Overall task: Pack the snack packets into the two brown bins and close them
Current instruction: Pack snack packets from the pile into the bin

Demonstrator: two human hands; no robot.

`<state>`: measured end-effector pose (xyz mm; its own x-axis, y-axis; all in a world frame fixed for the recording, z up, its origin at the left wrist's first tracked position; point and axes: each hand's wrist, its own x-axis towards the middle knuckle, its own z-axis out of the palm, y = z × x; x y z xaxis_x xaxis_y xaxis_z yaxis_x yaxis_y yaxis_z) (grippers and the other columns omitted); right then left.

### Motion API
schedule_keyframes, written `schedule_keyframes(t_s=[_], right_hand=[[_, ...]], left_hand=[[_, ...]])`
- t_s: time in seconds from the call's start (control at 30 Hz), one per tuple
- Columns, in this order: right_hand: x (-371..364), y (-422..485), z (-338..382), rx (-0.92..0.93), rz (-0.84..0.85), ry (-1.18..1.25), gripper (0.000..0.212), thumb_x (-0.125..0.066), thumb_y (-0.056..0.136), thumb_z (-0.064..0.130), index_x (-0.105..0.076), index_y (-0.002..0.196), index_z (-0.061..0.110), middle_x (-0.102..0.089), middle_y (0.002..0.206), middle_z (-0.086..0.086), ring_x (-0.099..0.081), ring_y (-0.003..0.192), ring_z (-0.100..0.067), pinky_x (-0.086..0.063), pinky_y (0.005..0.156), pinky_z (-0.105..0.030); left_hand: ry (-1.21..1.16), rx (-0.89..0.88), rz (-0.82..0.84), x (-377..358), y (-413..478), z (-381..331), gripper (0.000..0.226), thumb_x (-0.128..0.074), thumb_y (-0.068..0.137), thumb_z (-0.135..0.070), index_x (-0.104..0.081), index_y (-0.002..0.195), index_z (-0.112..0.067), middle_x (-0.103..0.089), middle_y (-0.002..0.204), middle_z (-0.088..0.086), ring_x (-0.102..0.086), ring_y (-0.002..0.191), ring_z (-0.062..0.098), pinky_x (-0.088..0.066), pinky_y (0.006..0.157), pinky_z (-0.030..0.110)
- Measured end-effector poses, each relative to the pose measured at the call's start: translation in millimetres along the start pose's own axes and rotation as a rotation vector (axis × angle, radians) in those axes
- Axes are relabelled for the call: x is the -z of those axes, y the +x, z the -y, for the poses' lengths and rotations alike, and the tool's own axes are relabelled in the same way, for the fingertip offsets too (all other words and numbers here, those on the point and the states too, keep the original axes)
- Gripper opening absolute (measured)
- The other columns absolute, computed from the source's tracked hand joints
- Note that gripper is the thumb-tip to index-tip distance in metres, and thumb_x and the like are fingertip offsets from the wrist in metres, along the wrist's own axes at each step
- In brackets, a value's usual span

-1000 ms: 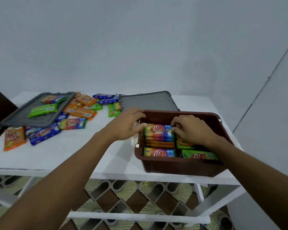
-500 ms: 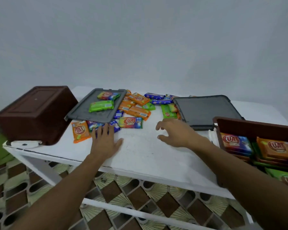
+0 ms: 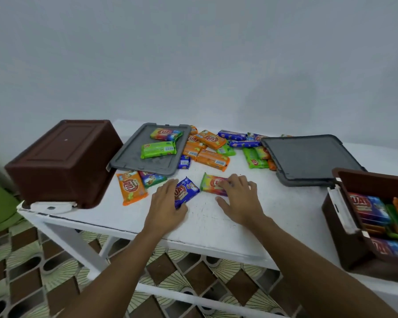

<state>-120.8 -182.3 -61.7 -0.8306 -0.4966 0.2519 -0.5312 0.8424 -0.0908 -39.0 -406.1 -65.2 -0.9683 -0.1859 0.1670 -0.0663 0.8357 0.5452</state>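
Nearest: both forearms stretched forward over the white worktop (image 3: 216,228), palms down. Left hand (image 3: 164,203): grip apart, fingers straight, laid on the blue packet (image 3: 187,189), thumb at its near end. Right hand (image 3: 240,198): grip apart, fingers spread, tips on the multicoloured packet (image 3: 210,184). At right: open brown bin (image 3: 352,255) with stacked packets (image 3: 368,206) inside. At left: second brown bin (image 3: 64,161), upside down. Farther back: left grey lid (image 3: 145,165), right grey lid (image 3: 308,157), loose packets (image 3: 213,157) between them.
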Motion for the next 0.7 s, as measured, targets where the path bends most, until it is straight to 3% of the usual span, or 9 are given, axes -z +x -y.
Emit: schedule_keyframes(t_s=[0.1,0.27,0.4,0.5,0.7], right_hand=[[-8,-24,-12,-0.075,-0.132,0.136,0.044,-0.062,0.083,0.050,-0.059,0.115,0.019,-0.050,0.132,-0.004,-0.044,0.121,-0.025,-0.037,0.096,-0.044],[2,-36,-11,-0.168,-0.050,0.354,0.056,-0.070,0.082,0.045,-0.048,0.127,0.021,-0.055,0.124,-0.001,-0.049,0.109,-0.019,-0.043,0.096,-0.039],[33,-26,-7,-0.206,0.203,0.235,0.077,-0.070,0.082,0.043,-0.031,0.145,0.024,-0.037,0.138,-0.003,-0.048,0.118,-0.021,-0.045,0.098,-0.034],[66,-22,-3,-0.135,0.333,0.096,0.074,-0.071,0.078,0.046,-0.036,0.140,0.024,-0.044,0.130,-0.003,-0.056,0.107,-0.022,-0.051,0.086,-0.034],[140,-38,-20,-0.098,0.279,0.017,0.068,-0.064,0.072,0.059,-0.043,0.130,0.030,-0.060,0.116,0.004,-0.058,0.095,-0.020,-0.051,0.078,-0.033]], left_hand=[[0.034,-0.053,0.006,-1,0,2,0.070,-0.065,0.087,-0.045,-0.038,0.145,-0.017,-0.049,0.139,0.005,-0.042,0.126,0.020,-0.038,0.100,0.034],[0.114,-0.157,0.026,-4,0,3,0.068,-0.053,0.083,-0.051,-0.039,0.142,-0.021,-0.051,0.134,-0.001,-0.047,0.119,0.017,-0.036,0.100,0.035],[0.216,-0.230,0.011,-6,-2,-2,0.063,-0.051,0.083,-0.045,-0.039,0.140,-0.019,-0.045,0.133,0.002,-0.047,0.117,0.020,-0.034,0.098,0.036],[0.322,-0.203,0.047,-5,-1,-14,0.069,-0.046,0.080,-0.047,-0.037,0.141,-0.016,-0.044,0.131,0.005,-0.046,0.115,0.023,-0.038,0.093,0.036],[0.316,-0.022,0.205,4,15,-58,0.073,-0.052,0.087,-0.056,-0.032,0.145,-0.016,-0.048,0.135,0.008,-0.048,0.120,0.025,-0.043,0.090,0.036]])
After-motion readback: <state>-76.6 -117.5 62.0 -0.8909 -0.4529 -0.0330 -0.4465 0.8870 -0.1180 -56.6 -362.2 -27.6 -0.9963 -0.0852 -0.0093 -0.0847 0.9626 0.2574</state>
